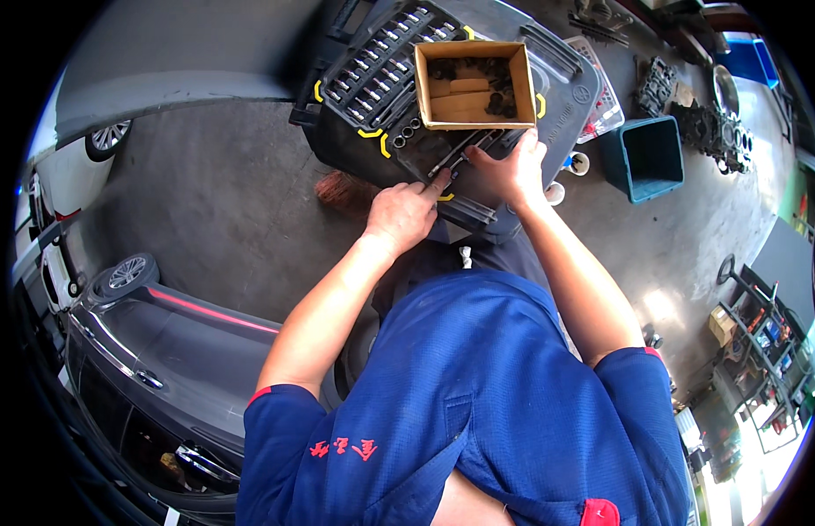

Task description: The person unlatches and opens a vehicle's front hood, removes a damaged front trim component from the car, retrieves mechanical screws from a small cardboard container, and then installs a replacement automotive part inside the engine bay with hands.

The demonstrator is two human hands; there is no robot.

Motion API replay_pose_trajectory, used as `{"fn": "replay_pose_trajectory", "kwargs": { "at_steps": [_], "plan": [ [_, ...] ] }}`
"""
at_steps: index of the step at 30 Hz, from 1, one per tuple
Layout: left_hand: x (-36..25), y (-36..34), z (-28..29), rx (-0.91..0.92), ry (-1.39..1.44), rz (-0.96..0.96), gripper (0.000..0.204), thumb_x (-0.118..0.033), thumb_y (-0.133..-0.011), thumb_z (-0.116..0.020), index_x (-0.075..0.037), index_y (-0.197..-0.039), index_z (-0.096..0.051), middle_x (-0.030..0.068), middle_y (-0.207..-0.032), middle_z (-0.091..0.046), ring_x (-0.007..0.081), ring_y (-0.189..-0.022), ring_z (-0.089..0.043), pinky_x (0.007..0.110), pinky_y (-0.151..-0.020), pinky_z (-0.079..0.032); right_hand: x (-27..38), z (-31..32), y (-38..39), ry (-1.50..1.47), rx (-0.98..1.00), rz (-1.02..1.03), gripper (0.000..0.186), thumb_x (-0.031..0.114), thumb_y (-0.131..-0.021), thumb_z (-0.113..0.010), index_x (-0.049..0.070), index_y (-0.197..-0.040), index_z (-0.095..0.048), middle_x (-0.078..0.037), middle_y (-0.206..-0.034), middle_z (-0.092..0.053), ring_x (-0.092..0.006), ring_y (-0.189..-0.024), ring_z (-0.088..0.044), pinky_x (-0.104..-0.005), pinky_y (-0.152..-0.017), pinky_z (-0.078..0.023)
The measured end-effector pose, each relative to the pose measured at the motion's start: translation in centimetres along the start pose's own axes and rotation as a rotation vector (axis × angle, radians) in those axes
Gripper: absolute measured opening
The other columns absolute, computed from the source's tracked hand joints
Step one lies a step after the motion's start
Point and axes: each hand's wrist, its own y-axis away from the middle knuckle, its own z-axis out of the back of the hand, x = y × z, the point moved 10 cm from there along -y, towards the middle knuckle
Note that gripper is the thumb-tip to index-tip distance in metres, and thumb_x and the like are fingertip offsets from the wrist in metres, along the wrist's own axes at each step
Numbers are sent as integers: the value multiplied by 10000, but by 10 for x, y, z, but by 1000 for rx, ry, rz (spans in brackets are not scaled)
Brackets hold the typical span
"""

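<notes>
An open black tool case (377,123) with yellow latches lies in front of me, holding rows of sockets and bits. On it stands an open cardboard box (431,118) with small dark parts and brown pieces inside. My left hand (403,213) reaches to the case's near part, index finger stretched out against a slim metal tool (441,167); I cannot make out its exact kind. Close by, my right hand (517,171) has its thumb spread toward the same tools, while its other fingers reach the box's near right corner. Some fingertips are hidden.
Right of the case are a teal bin (642,162), white cups (579,164) and a tray (605,105) of small parts. Engine parts (714,131) lie farther right. A broom head (344,188) is at the case's left. A grey car (180,342) stands at the lower left.
</notes>
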Motion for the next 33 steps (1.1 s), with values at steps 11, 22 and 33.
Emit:
{"fn": "replay_pose_trajectory", "kwargs": {
  "at_steps": [11,22,33],
  "plan": [
    [-17,-37,-2,16,-193,7,701,-207,-845,-693,-233,-1526,-531,50,-841,-700,258,-746,-702,411,-659,-585,-20,1,-18,-90,-6,20,1157,459,-744,-896,-107,-1520,-250,-368,-1421,-435,-480,-1295,-547,-448,-1088,-487],
    [-21,-43,-12,89,-453,-26,672,-196,-866,-662,-249,-1525,-538,6,-808,-694,186,-714,-675,354,-625,-547,-15,8,-35,-323,51,-35,755,393,-805,-849,-60,-1293,-494,-319,-1208,-677,-430,-1171,-667,-449,-992,-528],
    [-27,-45,-28,166,-625,26,620,-192,-908,-622,-244,-1522,-548,8,-844,-706,200,-744,-665,377,-632,-524,-13,12,-29,-395,-40,-40,566,259,-846,-844,-23,-1233,-541,-204,-1062,-725,-260,-855,-742,-353,-740,-605]
  ]
}}
